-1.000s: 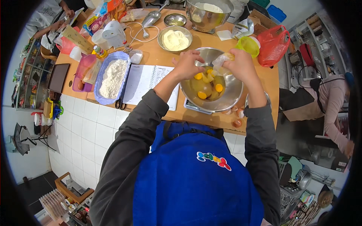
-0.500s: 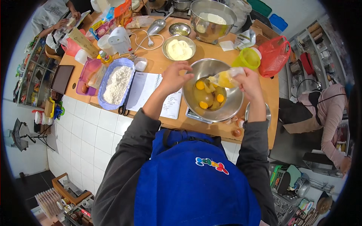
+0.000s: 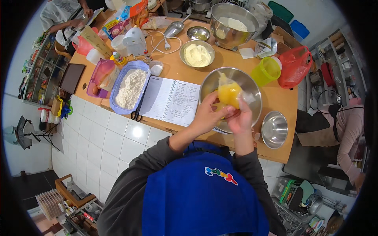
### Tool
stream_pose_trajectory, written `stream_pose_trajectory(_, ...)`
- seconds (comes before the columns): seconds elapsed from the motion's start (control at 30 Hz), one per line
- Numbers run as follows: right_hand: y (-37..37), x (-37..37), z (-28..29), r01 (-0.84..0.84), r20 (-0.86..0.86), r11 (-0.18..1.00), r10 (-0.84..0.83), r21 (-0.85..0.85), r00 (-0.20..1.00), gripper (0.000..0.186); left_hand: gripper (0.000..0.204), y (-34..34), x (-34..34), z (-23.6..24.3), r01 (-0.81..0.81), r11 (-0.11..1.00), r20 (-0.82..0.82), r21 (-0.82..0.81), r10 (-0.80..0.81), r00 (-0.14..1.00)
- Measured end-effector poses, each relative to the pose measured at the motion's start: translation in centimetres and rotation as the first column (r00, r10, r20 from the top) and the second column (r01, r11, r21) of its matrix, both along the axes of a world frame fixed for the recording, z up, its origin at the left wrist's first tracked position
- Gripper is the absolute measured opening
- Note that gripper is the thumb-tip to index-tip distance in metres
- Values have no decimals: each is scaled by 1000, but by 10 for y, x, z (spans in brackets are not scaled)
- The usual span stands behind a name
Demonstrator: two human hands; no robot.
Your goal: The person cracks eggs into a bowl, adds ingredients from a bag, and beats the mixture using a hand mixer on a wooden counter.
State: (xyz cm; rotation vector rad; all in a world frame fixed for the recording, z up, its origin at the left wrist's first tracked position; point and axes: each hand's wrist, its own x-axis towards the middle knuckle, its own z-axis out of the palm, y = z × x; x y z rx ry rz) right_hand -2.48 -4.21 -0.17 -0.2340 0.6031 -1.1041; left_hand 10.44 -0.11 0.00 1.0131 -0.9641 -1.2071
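Both hands are together over a large steel bowl (image 3: 256,98), closed around a small clear plastic bag of yellow paste (image 3: 229,94). My left hand (image 3: 209,115) grips the bag's near left side, with fingers curled and the thumb across it. My right hand (image 3: 241,120) holds it from the right, fingertips against the plastic. The bag tilts upward, its narrow end pointing away from me. Bag and hands hide most of what lies in the bowl. Just left of the bowl lies an open spiral notebook (image 3: 181,104) with handwriting.
A bowl of pale cream (image 3: 197,55) and a mixing bowl (image 3: 232,39) stand behind. A blue tray of flour (image 3: 132,88) sits left, beside a white hand mixer (image 3: 134,41). Rightward are a yellow-green container (image 3: 265,71), red bag (image 3: 295,67) and small steel bowl (image 3: 274,129).
My left hand has come right from beside the bowl and now grips the bag too. The bag has moved nearer me and turned upright, covering the egg yolks seen before. The view has shifted slightly.
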Motion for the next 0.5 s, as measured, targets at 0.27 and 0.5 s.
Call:
stream_pose_trajectory(0.27,27,60,4,-296,-459,949,217,-106,861,20,16,28,61,-16,-332,937,-202,114,349,915)
stream_pose_trajectory(0.5,33,83,-7,-610,-697,787,389,-87,602,26,10,80,226,-27,-857,513,61,-58,858,510)
